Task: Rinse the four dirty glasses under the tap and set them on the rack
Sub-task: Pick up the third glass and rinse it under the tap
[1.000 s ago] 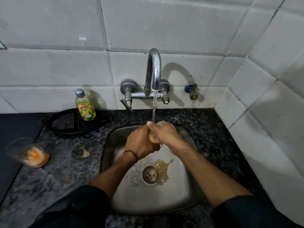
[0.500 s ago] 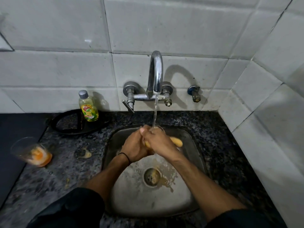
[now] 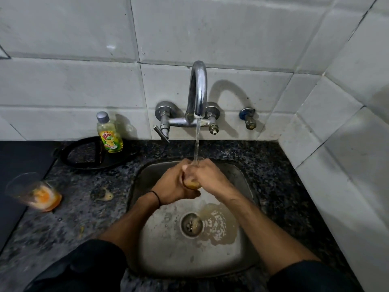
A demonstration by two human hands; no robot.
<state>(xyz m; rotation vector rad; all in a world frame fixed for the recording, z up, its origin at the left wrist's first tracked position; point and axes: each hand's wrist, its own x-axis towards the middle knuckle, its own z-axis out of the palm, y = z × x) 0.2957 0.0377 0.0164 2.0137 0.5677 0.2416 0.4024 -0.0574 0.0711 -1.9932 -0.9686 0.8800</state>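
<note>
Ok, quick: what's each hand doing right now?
Left hand: gripping the glass under the tap.
Right hand: gripping the same glass.

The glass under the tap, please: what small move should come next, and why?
Probably tip the glass over the sink to empty it. The left hand and right hand grip it under the running tap, orange residue shows at its base, and tinted water pools by the drain, so it likely needs another flush.

Light: dim, from the left; tap (image 3: 197, 89) throws an arched shadow rightward onto the far tiles (image 3: 242, 39). Glare: tap's chrome, faint. Blur: dirty glass (image 3: 33, 191) at left. Distortion: wide-angle bowing at edges.
</note>
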